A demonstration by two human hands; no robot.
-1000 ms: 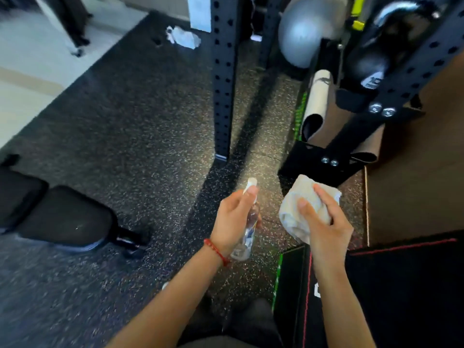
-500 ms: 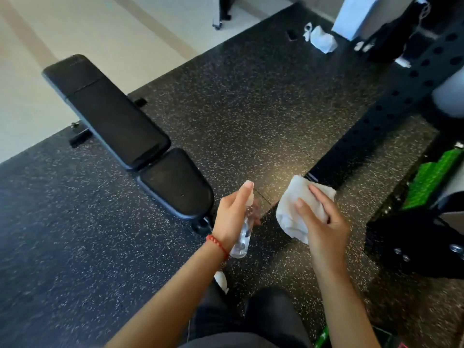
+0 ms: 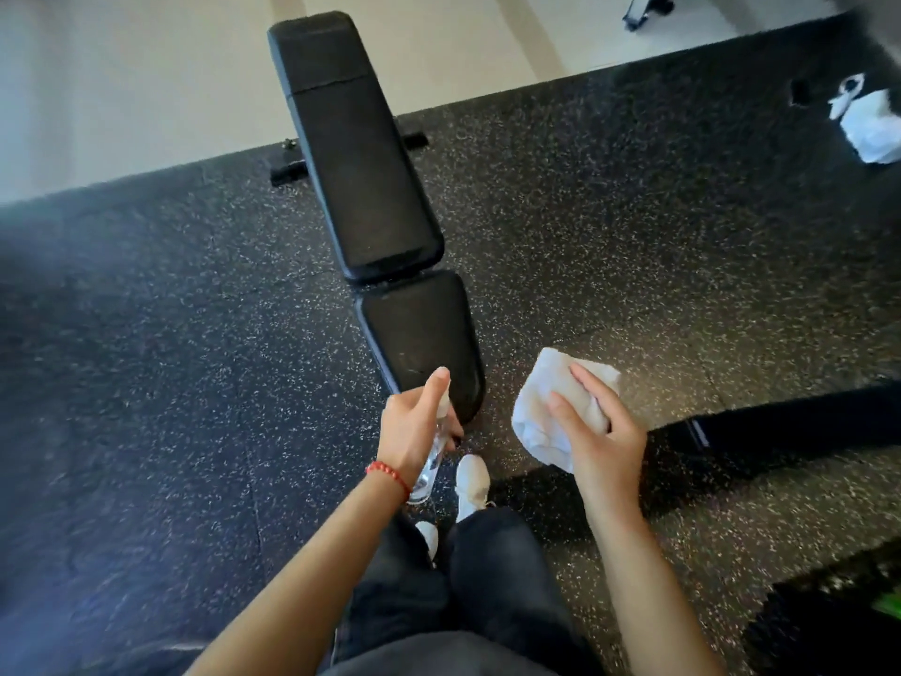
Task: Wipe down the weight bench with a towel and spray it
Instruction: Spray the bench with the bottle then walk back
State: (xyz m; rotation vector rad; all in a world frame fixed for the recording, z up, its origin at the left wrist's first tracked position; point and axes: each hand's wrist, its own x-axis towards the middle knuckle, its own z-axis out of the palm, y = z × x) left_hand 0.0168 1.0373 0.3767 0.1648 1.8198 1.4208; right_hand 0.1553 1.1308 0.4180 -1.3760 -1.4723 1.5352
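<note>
A black padded weight bench (image 3: pixel 361 163) stretches away from me down the middle of the view, its short seat pad (image 3: pixel 419 329) nearest. My left hand (image 3: pixel 412 422) grips a small clear spray bottle (image 3: pixel 431 461) just over the seat pad's near end, with the forefinger resting on the nozzle. My right hand (image 3: pixel 599 431) holds a bunched white towel (image 3: pixel 541 412) in the air to the right of the seat pad, apart from the bench.
Black speckled rubber flooring (image 3: pixel 634 226) surrounds the bench, and pale floor lies beyond its far edge. A white bag (image 3: pixel 872 124) lies at the far right. A black rack beam (image 3: pixel 780 431) runs along the floor at right. My legs and white shoes (image 3: pixel 470 485) stand below.
My view has swung left, bringing the bench from the left side to straight ahead. Both hands keep their hold on the bottle and towel and now hover at the bench's near end.
</note>
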